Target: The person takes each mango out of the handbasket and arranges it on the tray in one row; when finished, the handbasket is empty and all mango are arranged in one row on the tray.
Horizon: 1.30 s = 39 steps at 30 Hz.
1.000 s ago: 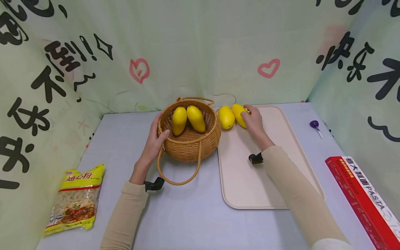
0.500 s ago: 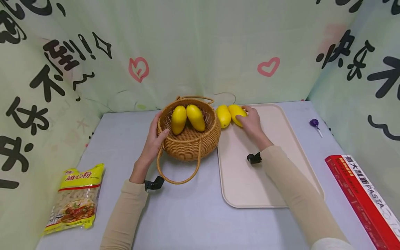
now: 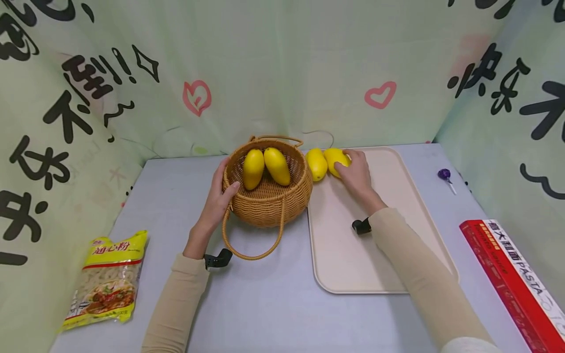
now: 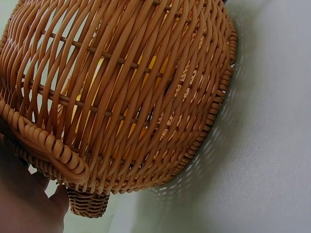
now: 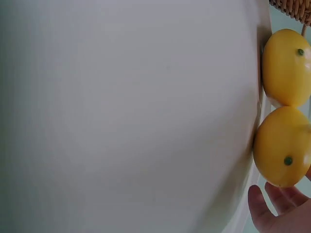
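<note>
In the head view, my left hand (image 3: 219, 192) grips the left side of a round wicker basket (image 3: 270, 212), thumb over its rim. The basket tilts toward me and two yellow mangoes (image 3: 277, 167) lie inside. The left wrist view shows the basket's woven side (image 4: 131, 97) close up. At the tray's far left corner, my right hand (image 3: 358, 174) holds a third mango (image 3: 336, 160) between thumb and fingers. That mango touches another mango (image 3: 316, 164) beside the basket. In the right wrist view, some fingers (image 5: 260, 206) show below the held mango (image 5: 283, 148); its right side is cut off.
A beige tray (image 3: 353, 264) lies under my right forearm. A yellow bag of pasta (image 3: 108, 279) is at the left, a red pasta box (image 3: 507, 274) at the right. Near the right table edge lies a purple lollipop (image 3: 444, 175). A printed curtain (image 3: 282, 73) stands behind.
My right hand has shifted the mango slightly left, against its neighbour, which has also moved a little left toward the basket. The left hand and basket have stayed put.
</note>
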Available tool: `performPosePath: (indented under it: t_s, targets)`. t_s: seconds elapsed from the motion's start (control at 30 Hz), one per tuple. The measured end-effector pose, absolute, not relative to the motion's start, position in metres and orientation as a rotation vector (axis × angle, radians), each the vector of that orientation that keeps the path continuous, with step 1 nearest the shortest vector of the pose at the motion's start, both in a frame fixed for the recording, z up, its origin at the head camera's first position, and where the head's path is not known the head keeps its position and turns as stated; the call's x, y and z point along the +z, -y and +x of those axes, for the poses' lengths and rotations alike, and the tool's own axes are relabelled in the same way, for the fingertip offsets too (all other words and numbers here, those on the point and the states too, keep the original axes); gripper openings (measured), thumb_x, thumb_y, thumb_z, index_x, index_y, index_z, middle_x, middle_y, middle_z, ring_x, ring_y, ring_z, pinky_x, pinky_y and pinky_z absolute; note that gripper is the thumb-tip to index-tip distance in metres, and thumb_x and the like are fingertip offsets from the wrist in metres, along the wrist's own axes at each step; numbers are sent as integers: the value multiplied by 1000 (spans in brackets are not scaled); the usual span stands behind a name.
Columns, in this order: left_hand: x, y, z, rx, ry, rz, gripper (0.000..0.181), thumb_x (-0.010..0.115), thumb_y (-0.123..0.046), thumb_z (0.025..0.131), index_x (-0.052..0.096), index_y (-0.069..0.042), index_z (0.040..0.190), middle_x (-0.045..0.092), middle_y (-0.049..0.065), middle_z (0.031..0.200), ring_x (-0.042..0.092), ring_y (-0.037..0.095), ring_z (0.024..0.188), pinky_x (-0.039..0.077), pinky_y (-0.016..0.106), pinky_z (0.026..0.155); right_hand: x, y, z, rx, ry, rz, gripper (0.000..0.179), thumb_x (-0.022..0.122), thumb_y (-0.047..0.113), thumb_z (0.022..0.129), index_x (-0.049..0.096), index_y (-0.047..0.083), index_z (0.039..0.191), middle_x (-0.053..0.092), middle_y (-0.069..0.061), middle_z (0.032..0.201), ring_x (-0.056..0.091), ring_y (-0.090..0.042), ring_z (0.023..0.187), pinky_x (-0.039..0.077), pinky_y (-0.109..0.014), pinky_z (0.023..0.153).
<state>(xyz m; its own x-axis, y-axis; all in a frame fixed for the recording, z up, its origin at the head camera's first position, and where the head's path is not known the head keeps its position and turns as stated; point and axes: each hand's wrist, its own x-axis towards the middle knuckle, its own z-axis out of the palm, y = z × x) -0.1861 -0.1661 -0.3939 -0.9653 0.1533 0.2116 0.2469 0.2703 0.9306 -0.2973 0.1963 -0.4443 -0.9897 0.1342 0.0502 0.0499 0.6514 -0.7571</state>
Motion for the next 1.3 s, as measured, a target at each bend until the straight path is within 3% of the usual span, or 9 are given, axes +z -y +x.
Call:
performPosePath:
  t_s: [0.2,0.7,0.97,1.3]
  targets:
    - [-394,166,-186,-1807,2430,-397,72,49,-21,98,13,-13,160,13,10,167,17,33,153,17,55,124,-441,-201,-295,1276,2739,-142,59,51,29,93,45,5,146,38,-16,149,40,-34,130,34,-51,114]
    - [-393,166,-187,-1815,2436,-395,73,49,-21,97,14,-11,160,13,12,166,17,33,153,16,55,124,-415,-209,-293,1140,2710,59,48,51,20,92,57,9,139,51,-16,146,42,-37,137,32,-55,116]
    - [-397,168,-191,-1809,2421,-402,71,50,-22,99,14,-15,160,13,9,167,17,32,153,17,54,124,-383,-193,-295,1064,2718,247,46,53,20,95,57,13,140,55,-13,142,50,-34,130,41,-54,109]
    - [-393,166,-187,-1814,2439,-389,72,49,-22,99,13,-12,160,13,9,167,17,33,154,17,52,124,-350,-163,-289,1041,2670,486,44,56,20,96,58,13,139,58,-11,140,53,-30,128,43,-50,109]
